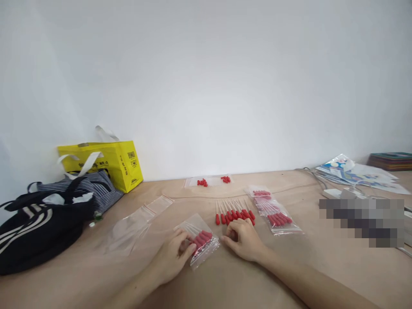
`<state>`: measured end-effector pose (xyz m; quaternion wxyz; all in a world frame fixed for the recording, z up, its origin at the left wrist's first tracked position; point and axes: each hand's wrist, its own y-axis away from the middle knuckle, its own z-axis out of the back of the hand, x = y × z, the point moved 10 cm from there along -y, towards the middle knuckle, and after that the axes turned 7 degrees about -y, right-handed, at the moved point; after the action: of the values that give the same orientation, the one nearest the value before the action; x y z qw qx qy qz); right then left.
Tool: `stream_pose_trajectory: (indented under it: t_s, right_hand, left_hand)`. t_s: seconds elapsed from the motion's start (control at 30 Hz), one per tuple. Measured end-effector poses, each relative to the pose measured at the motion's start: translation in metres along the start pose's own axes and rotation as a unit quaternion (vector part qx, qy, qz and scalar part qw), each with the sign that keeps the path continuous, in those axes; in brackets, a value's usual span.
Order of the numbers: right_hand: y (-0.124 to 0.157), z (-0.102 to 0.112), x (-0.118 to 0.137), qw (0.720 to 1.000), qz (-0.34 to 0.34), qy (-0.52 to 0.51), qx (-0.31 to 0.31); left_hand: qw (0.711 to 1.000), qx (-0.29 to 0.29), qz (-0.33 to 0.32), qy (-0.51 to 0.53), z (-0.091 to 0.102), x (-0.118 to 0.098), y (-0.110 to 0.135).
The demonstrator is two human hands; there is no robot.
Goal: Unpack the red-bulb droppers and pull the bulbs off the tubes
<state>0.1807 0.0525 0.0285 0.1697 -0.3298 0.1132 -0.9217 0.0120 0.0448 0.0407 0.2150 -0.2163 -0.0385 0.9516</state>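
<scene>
At far left, a black bag (38,234) and a yellow bag (132,165) are crowding the wall side, while flat clear bags (127,229) are lying near the left hand (170,255). At lower center, that hand's thumb and fingers are pinching the left edge of a zip bag (201,240) holding red-bulbed droppers. It is looking light, soft and slippery; the thin stems are seeming fragile, the bulbs or bag edge making the safer hold. Right of it, the right hand (243,240) is curling over loose droppers (238,213), hiding some bulbs; whether it is gripping any, one cannot tell. Packed bags (280,219) are flanking it closely, with papers (357,171) lying clear of the work at right.
</scene>
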Motion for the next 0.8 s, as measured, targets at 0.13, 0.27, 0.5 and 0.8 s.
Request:
stream_pose_trajectory:
  t_s: [0.13, 0.27, 0.5, 0.8]
  right_hand:
    - [-0.002, -0.004, 0.001, 0.999, -0.01, -0.034, 0.015]
    - [-0.005, -0.013, 0.001, 0.997, -0.038, -0.047, 0.04]
    - [-0.008, -0.026, -0.005, 0.991, -0.105, -0.068, 0.052]
    - [-0.008, -0.033, -0.018, 0.985, -0.143, -0.099, 0.025]
  left_hand:
    - [0.989, 0.022, -0.131, -0.06, -0.001, -0.028, 0.002]
    - [0.982, 0.097, -0.144, -0.078, -0.023, -0.026, -0.002]
    - [0.977, 0.121, -0.115, -0.131, -0.05, -0.029, -0.007]
    - [0.996, -0.009, -0.091, -0.017, -0.029, -0.044, -0.012]
